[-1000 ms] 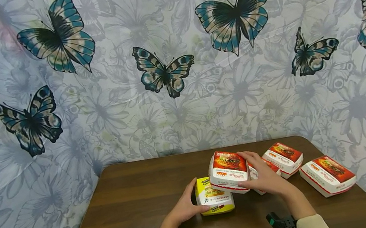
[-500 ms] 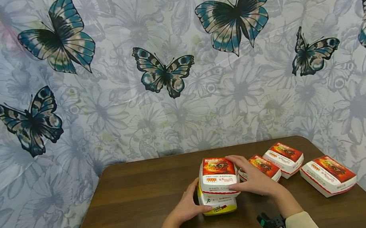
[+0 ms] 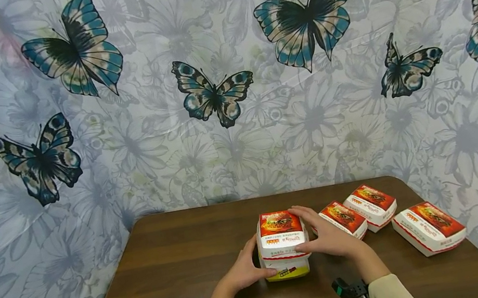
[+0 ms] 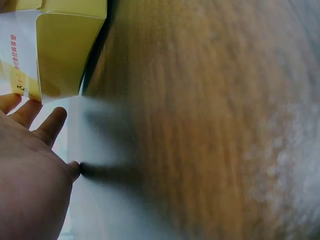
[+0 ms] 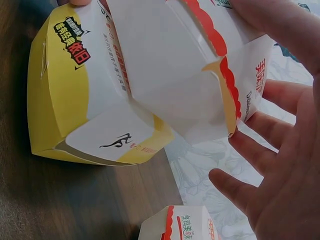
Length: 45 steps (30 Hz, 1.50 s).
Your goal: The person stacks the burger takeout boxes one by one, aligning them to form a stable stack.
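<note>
A yellow-and-white burger box (image 3: pixel 293 270) stands on the brown table (image 3: pixel 182 264). My left hand (image 3: pixel 241 273) holds it from the left, thumb at the front and fingers round the far side; the left wrist view shows those fingertips against the box's side. Directly over it is a red-and-white burger box (image 3: pixel 282 236), gripped at its right side by my right hand (image 3: pixel 332 239) between thumb and fingers. Seen from the right wrist, its underside (image 5: pixel 175 85) meets the top of the yellow box (image 5: pixel 60 95); whether its full weight rests there I cannot tell.
Right of my right hand lie three more red-and-white burger boxes: a near one (image 3: pixel 345 218), a back one (image 3: pixel 372 206) and one toward the right edge (image 3: pixel 430 228). Behind the table hangs a butterfly-patterned backdrop (image 3: pixel 153 174).
My right hand has moved the red-and-white box left and down, from above the yellow box's right side to squarely over it. My left hand has stayed on the yellow box, nearly still.
</note>
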Tool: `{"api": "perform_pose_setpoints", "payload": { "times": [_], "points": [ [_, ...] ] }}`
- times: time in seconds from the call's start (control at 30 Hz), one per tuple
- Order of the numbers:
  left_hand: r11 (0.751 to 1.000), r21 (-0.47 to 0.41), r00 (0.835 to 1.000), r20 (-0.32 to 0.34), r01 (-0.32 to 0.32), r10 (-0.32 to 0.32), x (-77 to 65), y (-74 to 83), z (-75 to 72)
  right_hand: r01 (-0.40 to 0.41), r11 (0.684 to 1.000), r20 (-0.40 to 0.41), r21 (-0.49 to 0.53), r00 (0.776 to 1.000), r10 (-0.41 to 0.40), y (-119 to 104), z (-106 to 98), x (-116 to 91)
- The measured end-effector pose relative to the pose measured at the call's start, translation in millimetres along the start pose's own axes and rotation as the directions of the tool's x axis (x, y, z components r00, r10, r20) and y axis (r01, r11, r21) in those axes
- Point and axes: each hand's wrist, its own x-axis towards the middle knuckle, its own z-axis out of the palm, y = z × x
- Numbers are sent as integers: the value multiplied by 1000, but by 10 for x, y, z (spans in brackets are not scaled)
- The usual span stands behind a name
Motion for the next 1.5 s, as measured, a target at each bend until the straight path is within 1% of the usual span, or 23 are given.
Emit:
{"api": "perform_pose_setpoints", "payload": {
  "times": [0.3,0.4,0.47,0.53,0.6,0.67,0.77,0.87,1.07,1.17,1.27,1.4,1.5],
  "points": [
    [1000,-5,1000,1,-14,14,-4,-13,16,2,1000,2,-9,1000,-2,68,0,8],
    [1000,-19,1000,7,-13,13,-9,-24,21,-6,1000,3,-8,1000,6,70,3,-5],
    [1000,-31,1000,18,-4,4,-28,-20,-1,-13,1000,2,-5,1000,13,68,6,-8],
    [999,-46,999,33,12,-10,-61,2,-55,-20,1000,4,3,1000,20,62,9,-9],
    [998,-60,999,45,14,-12,-100,43,-136,-27,1000,9,7,1000,27,58,9,-9],
    [997,-78,999,40,14,-11,-134,104,-228,-28,1000,8,7,1000,28,54,7,-7],
    [995,-103,1000,15,-13,14,-145,212,-345,-30,1000,7,3,1000,30,59,-4,-6],
    [991,-130,1000,6,-27,28,-120,323,-397,-28,1000,8,4,1000,28,69,-18,-8],
    [987,-154,997,52,-54,62,-28,535,-378,-9,999,-1,-52,1000,9,70,-30,13],
    [988,-145,996,63,-60,70,25,598,-364,-10,999,-3,-49,1000,10,72,-29,17],
    [989,-139,994,84,-53,65,53,627,-358,-21,1000,13,-19,1000,22,73,-25,10],
    [988,-147,993,105,-45,61,62,621,-350,-20,1000,42,19,999,20,74,-19,-2],
    [985,-167,992,105,-54,72,68,606,-337,-6,1000,43,17,999,5,74,-16,-3]
  ]
}}
